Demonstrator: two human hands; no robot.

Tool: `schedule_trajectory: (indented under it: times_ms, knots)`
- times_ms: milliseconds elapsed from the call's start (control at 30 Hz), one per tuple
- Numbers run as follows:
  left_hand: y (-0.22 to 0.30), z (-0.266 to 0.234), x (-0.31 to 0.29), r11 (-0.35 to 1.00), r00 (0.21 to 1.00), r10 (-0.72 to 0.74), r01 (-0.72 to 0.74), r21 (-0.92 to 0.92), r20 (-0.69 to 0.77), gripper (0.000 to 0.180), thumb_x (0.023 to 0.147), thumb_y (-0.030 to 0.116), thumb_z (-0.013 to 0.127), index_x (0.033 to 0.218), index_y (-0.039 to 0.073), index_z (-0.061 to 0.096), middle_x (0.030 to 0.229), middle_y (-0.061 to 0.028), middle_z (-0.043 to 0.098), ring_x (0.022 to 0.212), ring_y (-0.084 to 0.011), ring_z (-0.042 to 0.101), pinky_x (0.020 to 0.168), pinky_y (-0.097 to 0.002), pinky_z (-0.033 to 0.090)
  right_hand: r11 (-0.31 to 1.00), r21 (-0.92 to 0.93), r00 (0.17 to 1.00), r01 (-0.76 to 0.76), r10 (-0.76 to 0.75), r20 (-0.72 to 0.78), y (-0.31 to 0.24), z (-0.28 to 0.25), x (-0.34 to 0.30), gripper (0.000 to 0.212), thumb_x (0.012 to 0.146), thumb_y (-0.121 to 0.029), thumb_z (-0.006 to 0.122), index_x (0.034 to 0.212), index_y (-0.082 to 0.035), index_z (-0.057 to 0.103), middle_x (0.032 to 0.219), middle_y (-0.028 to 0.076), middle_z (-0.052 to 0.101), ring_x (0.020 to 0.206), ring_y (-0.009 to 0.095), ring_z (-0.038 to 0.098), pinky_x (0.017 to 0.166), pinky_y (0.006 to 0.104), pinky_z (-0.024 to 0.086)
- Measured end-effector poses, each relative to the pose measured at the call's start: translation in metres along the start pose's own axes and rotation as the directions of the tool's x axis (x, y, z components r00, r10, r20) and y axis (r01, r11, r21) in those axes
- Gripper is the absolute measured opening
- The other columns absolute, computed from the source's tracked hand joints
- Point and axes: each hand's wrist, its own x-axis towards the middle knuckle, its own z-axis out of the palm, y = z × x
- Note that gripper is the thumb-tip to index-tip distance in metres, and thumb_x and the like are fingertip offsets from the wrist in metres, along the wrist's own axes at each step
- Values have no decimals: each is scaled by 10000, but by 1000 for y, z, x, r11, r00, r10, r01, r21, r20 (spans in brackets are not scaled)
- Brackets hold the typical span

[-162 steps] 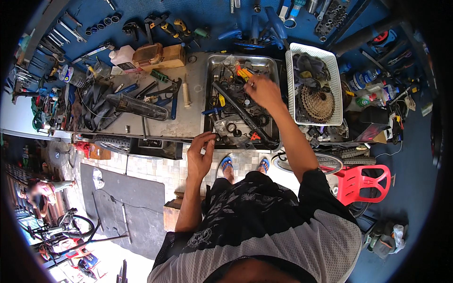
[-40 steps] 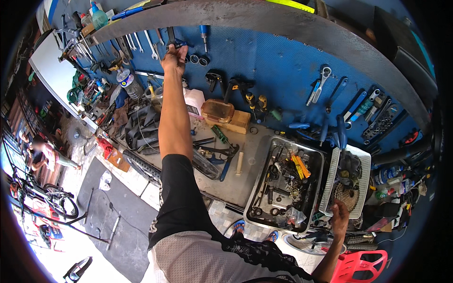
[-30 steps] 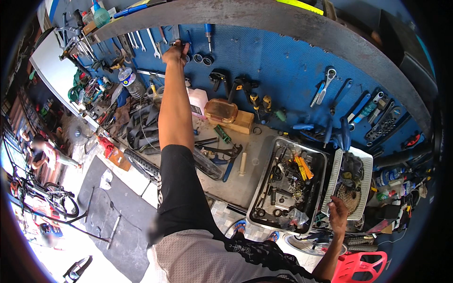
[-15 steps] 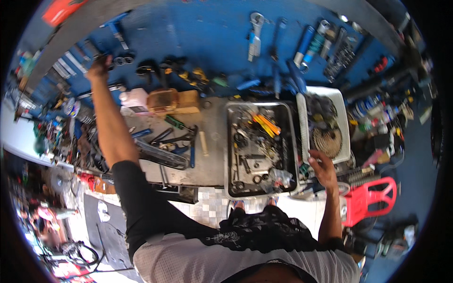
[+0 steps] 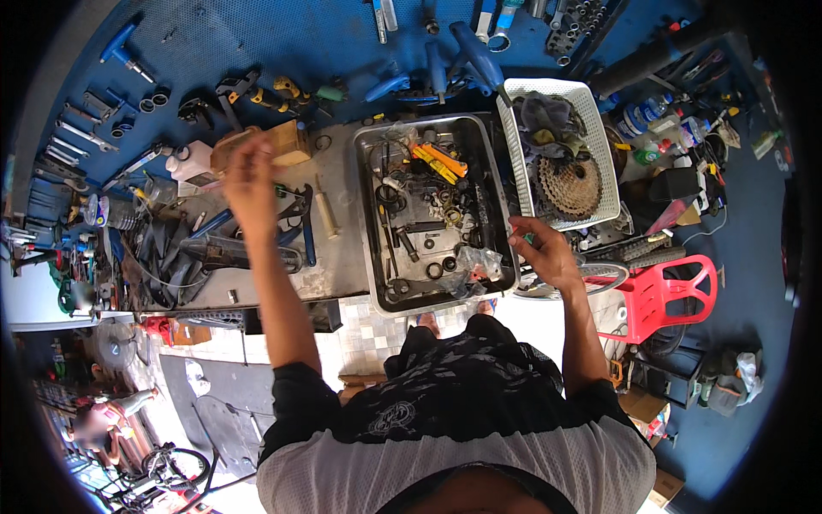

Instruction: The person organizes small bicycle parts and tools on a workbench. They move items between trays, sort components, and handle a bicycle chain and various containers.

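My left hand (image 5: 251, 184), smeared by motion, is raised over the left part of the workbench (image 5: 342, 248), in front of a wooden block (image 5: 292, 144). Whether its fingers hold anything cannot be made out. Beside the right rim of a metal tray (image 5: 366, 248), my right hand (image 5: 548, 255) hovers with thumb and fingers apart and nothing visible between them. Small bike parts, black rings, yellow-orange pieces (image 5: 439, 163) and a clear plastic bag (image 5: 479, 264) lie in the tray. Just beyond my right hand, a white basket (image 5: 520, 163) holds a sprocket cassette (image 5: 568, 187) and dark rags (image 5: 548, 116).
Wrenches (image 5: 81, 133), a blue T-handle tool (image 5: 126, 53) and other tools hang on the blue pegboard (image 5: 257, 43). Pliers (image 5: 306, 224) and a pale handle (image 5: 326, 214) lie left of the tray. A red plastic chair (image 5: 668, 295) stands at right; a person (image 5: 107, 420) is at far lower left.
My left hand has come back from the hanging tools at the left of the pegboard to above the bench. My right hand has shifted from the basket's near corner towards the tray's right rim.
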Motion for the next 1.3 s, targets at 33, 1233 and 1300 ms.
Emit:
schedule_trajectory:
  times_ms: [33, 1233, 1300]
  knots:
    - [-7, 7, -20, 995, 996, -82, 84, -46, 47, 155, 1037, 156, 702, 1126, 38, 750, 1040, -32, 731, 864, -88, 660, 706, -258, 592, 1000, 20, 1000, -7, 7, 7, -1, 0, -1, 407, 965, -227, 773, 1324, -53, 693, 972, 44, 743, 644, 88, 544, 607, 290, 479]
    - [-206, -150, 37, 142, 925, -356, -85, 986, 131, 358, 958, 210, 609, 1297, 243, 718, 1352, -140, 666, 1376, -376, 532, 1062, -488, 525, 990, -138, 996, 39, -27, 89, 9, 28, -21, 404, 945, -253, 775, 1275, -32, 705, 907, 75, 754, 640, 121, 593, 620, 308, 481]
    - [-211, -149, 38, 157, 916, -369, -104, 982, 156, 318, 958, 218, 620, 1258, 224, 723, 1301, -141, 694, 1349, -376, 553, 1051, -486, 529, 991, -126, 995, 40, -29, 93, 5, 30, -18, 385, 936, -238, 777, 1258, -37, 710, 892, 81, 752, 652, 142, 623, 635, 325, 497]
